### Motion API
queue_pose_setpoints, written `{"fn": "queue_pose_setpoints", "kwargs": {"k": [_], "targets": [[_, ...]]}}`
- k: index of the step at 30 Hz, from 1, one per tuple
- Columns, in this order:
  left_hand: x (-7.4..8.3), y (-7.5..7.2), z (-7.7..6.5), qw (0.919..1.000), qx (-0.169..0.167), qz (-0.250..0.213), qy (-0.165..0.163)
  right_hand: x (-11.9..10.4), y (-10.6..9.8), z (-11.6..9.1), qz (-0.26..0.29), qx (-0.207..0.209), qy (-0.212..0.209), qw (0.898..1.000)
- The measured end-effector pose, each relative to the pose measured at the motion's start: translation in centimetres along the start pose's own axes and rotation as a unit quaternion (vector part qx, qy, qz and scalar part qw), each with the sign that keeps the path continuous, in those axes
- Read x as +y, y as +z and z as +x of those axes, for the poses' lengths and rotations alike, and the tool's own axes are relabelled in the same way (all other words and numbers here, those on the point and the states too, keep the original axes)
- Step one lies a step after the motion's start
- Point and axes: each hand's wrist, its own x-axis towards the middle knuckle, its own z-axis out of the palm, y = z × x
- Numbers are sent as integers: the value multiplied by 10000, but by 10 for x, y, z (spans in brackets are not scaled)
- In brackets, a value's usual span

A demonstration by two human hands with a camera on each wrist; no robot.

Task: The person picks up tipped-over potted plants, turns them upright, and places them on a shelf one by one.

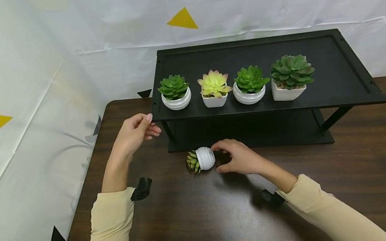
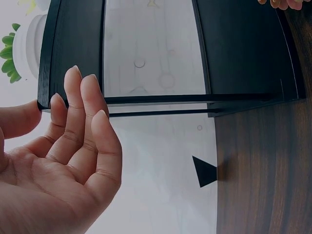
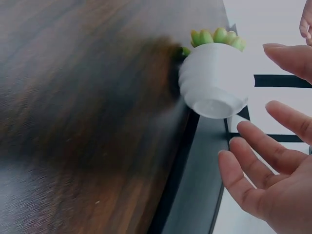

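My left hand (image 1: 135,133) is at the front left corner of a two-tier black shelf (image 1: 328,66). In the left wrist view, its thumb (image 2: 19,119) and index finger pinch the top board's edge, while the other fingers extend below. A small succulent in a round white pot (image 1: 205,158) lies on its side on the table, leaves pointing left. Just right of the pot's base, my right hand (image 1: 238,157) holds its thumb and fingers spread around a gap. In the right wrist view, those fingers (image 3: 234,175) stand apart from the pot with nothing between them.
Along the front of the top board stand a green succulent (image 1: 174,92), a yellow one (image 1: 214,87), another green one (image 1: 250,84) and a larger dark green one (image 1: 291,77). The brown table (image 1: 199,221) meets white sheeting (image 1: 121,20) behind and at left.
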Motion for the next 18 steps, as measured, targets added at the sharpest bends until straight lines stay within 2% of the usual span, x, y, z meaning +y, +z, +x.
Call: {"fn": "queue_pose_setpoints", "kwargs": {"k": [10,18], "targets": [[1,0,0,10000,8,-12,19,-8,10,20,-318,-100,409,9986],[2,-1,-1,10000,-7,-7,-12,-6,19,27,-525,-29,387,9979]]}}
